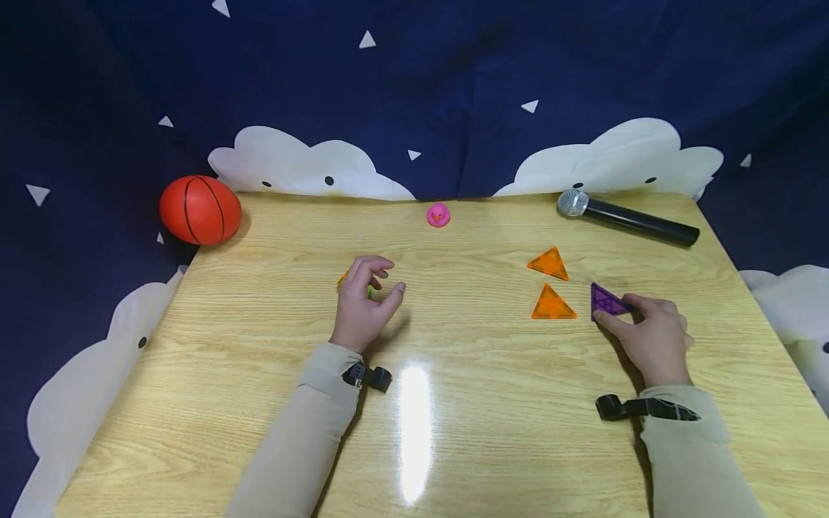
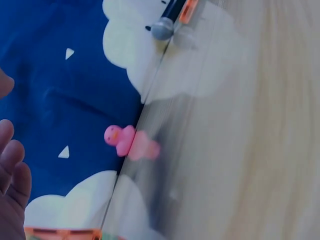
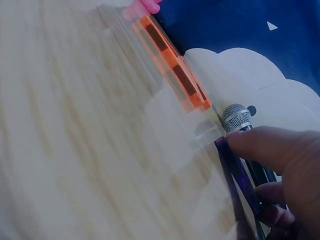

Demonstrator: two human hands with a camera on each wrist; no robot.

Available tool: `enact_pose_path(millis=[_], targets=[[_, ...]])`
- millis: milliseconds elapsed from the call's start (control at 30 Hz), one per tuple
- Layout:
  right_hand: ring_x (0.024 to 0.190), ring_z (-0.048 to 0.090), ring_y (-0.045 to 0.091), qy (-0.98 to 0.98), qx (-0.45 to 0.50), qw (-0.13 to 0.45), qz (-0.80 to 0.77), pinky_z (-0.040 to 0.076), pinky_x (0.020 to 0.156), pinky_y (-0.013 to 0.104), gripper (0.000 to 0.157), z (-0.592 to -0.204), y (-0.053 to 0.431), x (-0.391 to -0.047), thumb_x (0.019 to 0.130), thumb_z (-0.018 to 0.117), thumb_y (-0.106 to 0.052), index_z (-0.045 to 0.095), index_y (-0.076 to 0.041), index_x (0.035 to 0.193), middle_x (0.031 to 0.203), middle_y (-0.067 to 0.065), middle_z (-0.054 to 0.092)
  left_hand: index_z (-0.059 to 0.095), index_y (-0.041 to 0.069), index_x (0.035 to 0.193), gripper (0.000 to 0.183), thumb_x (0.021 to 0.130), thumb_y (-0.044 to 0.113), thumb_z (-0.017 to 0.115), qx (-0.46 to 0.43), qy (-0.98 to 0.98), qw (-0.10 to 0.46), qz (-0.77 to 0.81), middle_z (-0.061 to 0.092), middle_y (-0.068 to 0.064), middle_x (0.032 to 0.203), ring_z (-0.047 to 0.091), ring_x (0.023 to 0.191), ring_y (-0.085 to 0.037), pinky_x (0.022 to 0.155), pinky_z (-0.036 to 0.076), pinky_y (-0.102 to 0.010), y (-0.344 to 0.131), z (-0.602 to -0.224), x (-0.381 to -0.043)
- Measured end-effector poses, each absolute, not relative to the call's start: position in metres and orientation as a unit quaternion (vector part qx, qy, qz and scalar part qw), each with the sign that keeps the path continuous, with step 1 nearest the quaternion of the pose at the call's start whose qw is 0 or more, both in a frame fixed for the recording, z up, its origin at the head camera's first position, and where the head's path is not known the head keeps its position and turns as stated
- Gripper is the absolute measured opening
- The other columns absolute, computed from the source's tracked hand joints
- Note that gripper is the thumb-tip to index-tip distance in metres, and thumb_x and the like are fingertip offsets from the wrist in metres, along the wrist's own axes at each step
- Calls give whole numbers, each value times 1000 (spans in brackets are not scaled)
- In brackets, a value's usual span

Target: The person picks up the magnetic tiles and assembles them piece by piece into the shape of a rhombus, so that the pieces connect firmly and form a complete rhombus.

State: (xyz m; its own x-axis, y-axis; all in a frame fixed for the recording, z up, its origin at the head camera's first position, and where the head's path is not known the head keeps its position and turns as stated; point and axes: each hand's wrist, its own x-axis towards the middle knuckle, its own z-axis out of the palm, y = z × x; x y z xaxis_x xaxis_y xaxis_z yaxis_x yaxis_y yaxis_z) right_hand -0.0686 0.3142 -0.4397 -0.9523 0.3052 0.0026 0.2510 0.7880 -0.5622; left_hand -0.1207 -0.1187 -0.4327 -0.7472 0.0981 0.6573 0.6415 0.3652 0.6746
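My right hand pinches a purple triangular tile between thumb and fingers at the right of the table. In the right wrist view the purple tile is seen nearly edge-on under the thumb. Just left of it lie two orange triangular tiles, one farther back and one nearer. My left hand hovers left of centre with fingers loosely bent and nothing between them. Partly hidden behind it are an orange piece and something green; their full shapes cannot be made out.
A pink rubber duck stands at the table's back edge. At the back left sits a red ball with black lines. A black microphone with a silver head lies at the back right. A dark blue cloud-patterned cloth hangs behind the table.
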Motion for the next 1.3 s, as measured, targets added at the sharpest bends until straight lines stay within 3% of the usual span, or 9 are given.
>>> enact_pose_path(millis=[167,500,800,1300], targets=[[118,33,59,-947,-153,32,279,20,85,71,82,-439,317,-68,90,68,-56,52,7,139,130,38,43,63,7,118,37,85,8,77,-243,-799,227,-500,61,-8,119,58,98,-25,75,51,-40,-103,-434,-121],[116,34,58,-946,-148,28,287,18,86,73,78,-438,317,-67,91,68,-55,54,6,138,129,37,43,61,9,126,43,86,15,76,-236,-825,134,-495,60,-4,122,56,106,-24,85,50,-47,-62,-438,-121],[121,34,56,-942,-147,29,301,14,89,75,79,-438,317,-66,90,70,-53,53,9,137,130,37,43,59,9,132,48,89,22,75,-239,-843,51,-479,58,-2,128,58,113,-26,98,46,-37,-30,-440,-120],[121,33,56,-940,-147,28,307,13,89,76,80,-438,317,-67,90,70,-53,53,9,137,130,36,43,62,13,128,39,92,23,73,-275,-842,23,-464,62,3,125,57,109,-16,98,42,-23,20,-441,-116]])
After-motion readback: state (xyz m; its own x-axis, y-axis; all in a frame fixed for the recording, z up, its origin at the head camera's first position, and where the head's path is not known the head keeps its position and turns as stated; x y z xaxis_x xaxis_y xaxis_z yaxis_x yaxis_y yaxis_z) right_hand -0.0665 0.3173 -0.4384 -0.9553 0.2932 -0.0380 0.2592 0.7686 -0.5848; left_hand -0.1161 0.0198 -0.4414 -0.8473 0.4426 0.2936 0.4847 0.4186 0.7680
